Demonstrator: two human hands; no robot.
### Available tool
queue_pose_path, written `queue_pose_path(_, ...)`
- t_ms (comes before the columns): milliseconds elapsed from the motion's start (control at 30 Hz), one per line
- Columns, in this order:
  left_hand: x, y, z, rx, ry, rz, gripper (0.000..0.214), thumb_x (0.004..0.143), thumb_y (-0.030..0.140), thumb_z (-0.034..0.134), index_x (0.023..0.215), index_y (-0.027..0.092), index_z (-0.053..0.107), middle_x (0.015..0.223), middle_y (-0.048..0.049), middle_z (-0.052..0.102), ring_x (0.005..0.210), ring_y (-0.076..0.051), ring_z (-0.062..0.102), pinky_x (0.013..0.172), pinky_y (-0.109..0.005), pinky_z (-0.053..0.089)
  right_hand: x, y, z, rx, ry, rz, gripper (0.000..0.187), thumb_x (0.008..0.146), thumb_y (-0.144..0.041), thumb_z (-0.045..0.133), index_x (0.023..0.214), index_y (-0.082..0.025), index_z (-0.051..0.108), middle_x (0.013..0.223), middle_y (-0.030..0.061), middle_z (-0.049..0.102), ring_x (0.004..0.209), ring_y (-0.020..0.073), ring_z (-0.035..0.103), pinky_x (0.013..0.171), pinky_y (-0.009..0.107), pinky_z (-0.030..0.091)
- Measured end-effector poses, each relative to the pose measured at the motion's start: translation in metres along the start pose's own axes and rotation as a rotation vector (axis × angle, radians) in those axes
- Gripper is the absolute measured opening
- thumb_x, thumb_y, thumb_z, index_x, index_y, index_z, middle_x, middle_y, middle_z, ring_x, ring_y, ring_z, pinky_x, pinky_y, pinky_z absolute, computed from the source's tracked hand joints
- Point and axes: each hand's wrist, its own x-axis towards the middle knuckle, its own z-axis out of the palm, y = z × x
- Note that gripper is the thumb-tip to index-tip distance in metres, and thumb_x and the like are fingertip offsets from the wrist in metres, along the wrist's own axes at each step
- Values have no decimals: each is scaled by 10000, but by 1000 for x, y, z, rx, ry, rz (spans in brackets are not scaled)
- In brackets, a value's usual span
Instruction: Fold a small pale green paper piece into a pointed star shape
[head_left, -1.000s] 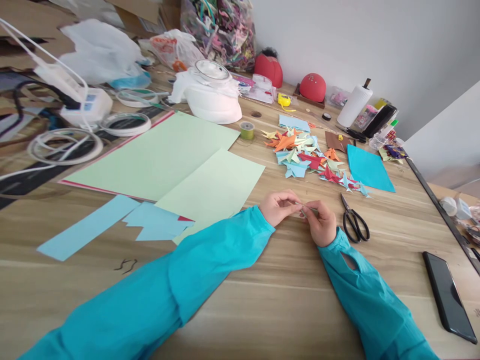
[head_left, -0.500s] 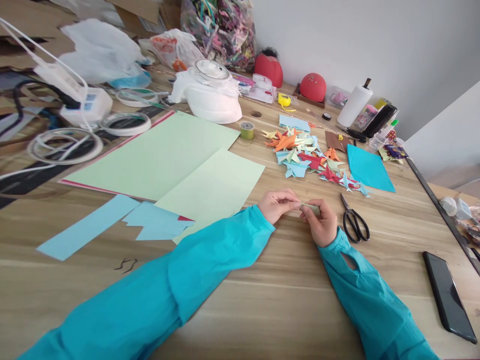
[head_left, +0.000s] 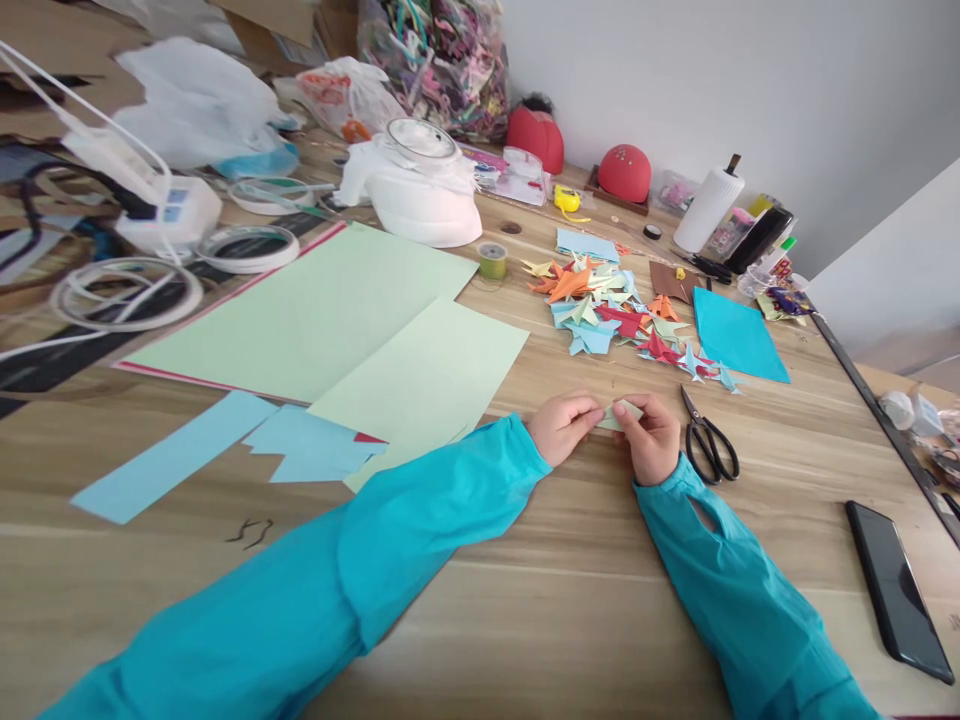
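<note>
A small folded piece of pale green paper (head_left: 616, 416) is pinched between both hands above the wooden table. My left hand (head_left: 564, 428) grips its left end, thumb and fingers pressed together. My right hand (head_left: 651, 438) has its thumb on top of the paper and the fingers behind it. Just right of that hand lies a pair of black-handled scissors (head_left: 711, 448). Beyond the hands spreads a pile of folded paper pieces (head_left: 600, 305) in orange, blue, green and red.
Large pale green sheets (head_left: 427, 360) cover the left middle of the table, with blue paper strips (head_left: 176, 455) before them. A phone (head_left: 896, 590) lies at the right. A thread spool (head_left: 493, 262), white cloth (head_left: 424, 200) and a turquoise square (head_left: 741, 335) sit farther back.
The green paper has turned so more of its flat face shows between the fingers. My left fingers have curled over more, and the right thumb has shifted onto the paper.
</note>
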Motion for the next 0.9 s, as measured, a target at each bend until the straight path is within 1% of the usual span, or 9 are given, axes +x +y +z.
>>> queue_pose_path(100, 0, 0, -1, 44, 15, 14, 327, 812, 336, 411, 553, 154, 493, 546, 10, 450, 538, -104, 438, 558, -235, 364, 0, 0, 1, 43, -49, 20, 272, 627, -380, 678, 764, -171, 572, 528, -28, 565, 397, 91, 473, 364, 219, 399)
queue_pose_path(167, 0, 0, -1, 40, 11, 8, 314, 813, 333, 408, 577, 153, 509, 551, 11, 451, 530, -105, 438, 549, -234, 363, 1, -1, 1, 33, -112, 11, 248, 634, -378, 676, 705, -171, 561, 459, -43, 525, 385, 88, 456, 368, 216, 386)
queue_pose_path(233, 0, -1, -1, 51, -23, 20, 312, 814, 335, 408, 591, 151, 526, 557, 9, 453, 538, -108, 442, 545, -230, 363, 1, -1, 1, 0, -148, 1, 245, 662, -389, 651, 635, -171, 543, 430, -45, 509, 376, 83, 443, 373, 215, 379)
queue_pose_path(400, 0, 0, 0, 116, -97, 78, 337, 835, 328, 365, 637, 157, 577, 631, -14, 500, 610, -124, 466, 588, -228, 383, 1, 3, -1, 26, -143, 26, 268, 700, -409, 610, 612, -170, 529, 411, -47, 497, 349, 75, 425, 351, 204, 355)
queue_pose_path(500, -1, -1, 1, 133, -137, 105, 320, 829, 316, 380, 639, 163, 589, 674, -25, 540, 669, -139, 493, 649, -240, 397, 1, 5, -1, 61, -153, 66, 274, 719, -416, 588, 623, -162, 549, 410, -45, 495, 347, 75, 432, 338, 195, 351)
queue_pose_path(600, -2, -3, 1, 112, -159, 115, 297, 813, 307, 412, 632, 160, 596, 709, -36, 571, 704, -149, 509, 692, -254, 405, 1, 4, -1, 70, -178, 98, 277, 729, -416, 574, 640, -154, 577, 429, -29, 527, 352, 79, 449, 327, 191, 354)
queue_pose_path(700, -2, -4, 1, 84, -185, 113, 295, 799, 304, 434, 610, 154, 604, 695, -39, 578, 678, -145, 517, 671, -252, 418, -1, 0, -1, 69, -186, 127, 282, 723, -414, 576, 617, -153, 584, 428, -19, 552, 343, 83, 456, 317, 191, 357)
queue_pose_path(833, -2, -4, 1, -38, -253, 128, 281, 790, 277, 444, 631, 148, 635, 736, -48, 611, 702, -150, 553, 667, -249, 441, -5, -4, 2, 99, -170, 172, 279, 711, -395, 584, 577, -151, 572, 407, -19, 557, 316, 86, 463, 297, 191, 347)
queue_pose_path(900, -1, -3, 0, -99, -270, 111, 277, 781, 267, 456, 613, 145, 639, 742, -51, 617, 711, -154, 565, 671, -251, 449, -6, -4, 3, 105, -160, 177, 270, 708, -381, 586, 569, -150, 572, 398, -21, 554, 308, 87, 462, 294, 192, 346)
